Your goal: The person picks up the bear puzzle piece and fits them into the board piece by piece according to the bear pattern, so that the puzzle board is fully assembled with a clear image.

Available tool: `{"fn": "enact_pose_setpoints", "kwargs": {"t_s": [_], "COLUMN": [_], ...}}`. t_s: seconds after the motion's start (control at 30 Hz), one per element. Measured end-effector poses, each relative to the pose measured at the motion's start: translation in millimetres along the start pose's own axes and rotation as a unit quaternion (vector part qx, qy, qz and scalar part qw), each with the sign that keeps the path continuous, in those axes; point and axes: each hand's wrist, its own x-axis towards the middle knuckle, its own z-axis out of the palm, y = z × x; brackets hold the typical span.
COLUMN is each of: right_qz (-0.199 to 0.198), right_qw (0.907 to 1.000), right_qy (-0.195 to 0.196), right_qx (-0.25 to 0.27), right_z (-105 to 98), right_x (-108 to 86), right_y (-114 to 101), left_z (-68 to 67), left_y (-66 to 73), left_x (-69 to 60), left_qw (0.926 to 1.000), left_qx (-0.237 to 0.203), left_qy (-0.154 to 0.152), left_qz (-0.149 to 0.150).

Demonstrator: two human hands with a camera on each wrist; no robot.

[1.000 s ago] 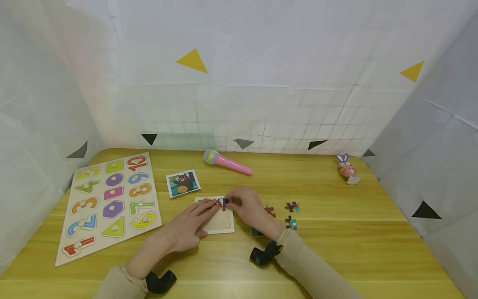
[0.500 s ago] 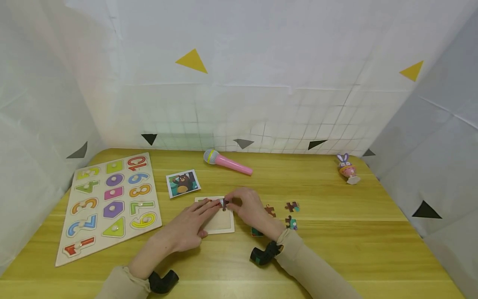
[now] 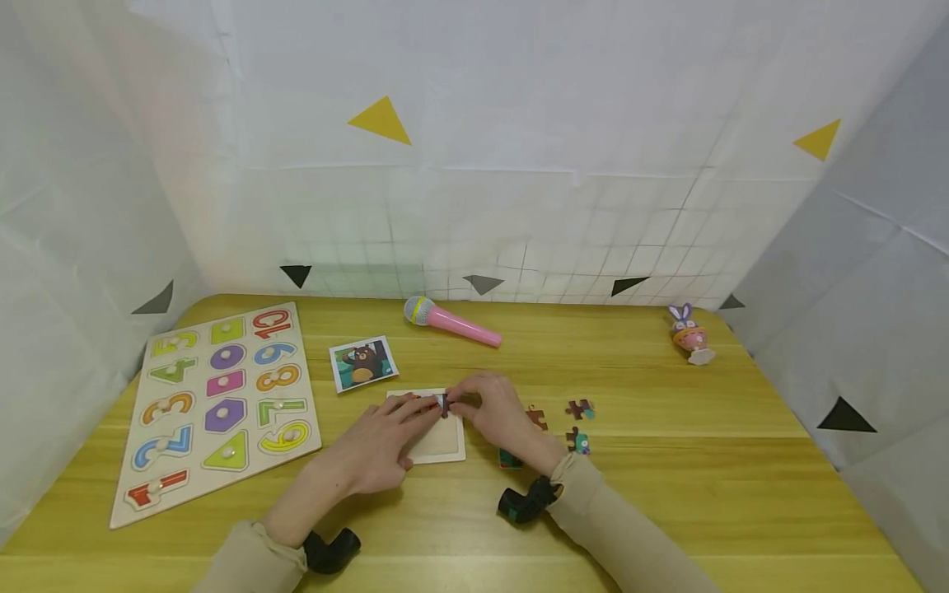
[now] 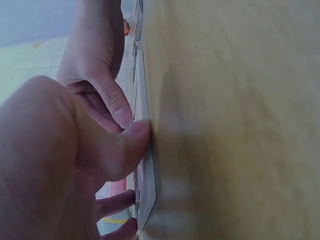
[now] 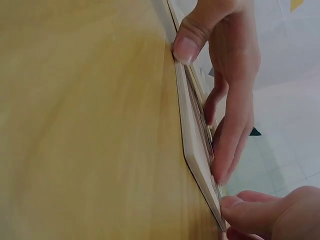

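Note:
A small wooden puzzle tray [image 3: 439, 458] lies on the table in the head view. Along its far edge sit jigsaw pieces, partly covered by fingers. My left hand [image 3: 378, 445] rests over the tray's left side, its extended fingers pressing on the pieces and its thumb at the near rim, as the right wrist view confirms. At the far right corner, my right hand [image 3: 493, 412] pinches a dark and white jigsaw piece [image 3: 444, 405] between thumb and forefinger. Right of the tray lie loose jigsaw pieces [image 3: 580, 409], some partly hidden by my right wrist.
A bear picture card [image 3: 363, 364] lies behind the tray. Further back is a pink toy microphone [image 3: 460, 326]. A number peg board [image 3: 215, 412] covers the table's left side. A rabbit figure [image 3: 691, 336] stands at the far right.
My left hand has shifted slightly right and away from me, its fingers sliding along the far row of pieces. My right hand stays nearly still at the corner.

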Motion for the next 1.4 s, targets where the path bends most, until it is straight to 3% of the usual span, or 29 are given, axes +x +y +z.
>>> {"fn": "enact_pose_setpoints", "kwargs": {"t_s": [0.13,0.4,0.9,1.13,1.4], "right_qz": [0.004,0.056,0.095,0.068,0.075], "right_qw": [0.9999,0.9916,0.9881,0.9921,0.9878], "right_qy": [-0.012,-0.086,-0.060,-0.050,-0.088], "right_qx": [0.011,0.079,0.105,0.092,0.105], "right_z": [-3,-26,-58,-57,-62], "right_x": [-0.8,-3.2,-33.0,-41.7,-47.1], "right_y": [1,5,26,35,41], "left_z": [-0.3,1.8,3.0,2.9,2.1], "left_y": [1.1,3.3,2.2,-0.5,1.3], "left_x": [-0.1,2.2,3.0,-0.9,0.5], "left_qw": [0.9999,0.9997,0.9996,0.9996,0.9995], "left_qx": [-0.001,0.004,0.011,0.004,-0.002], "left_qy": [-0.009,-0.014,-0.015,-0.010,-0.011], "left_qz": [-0.005,-0.019,-0.024,-0.027,-0.031]}}
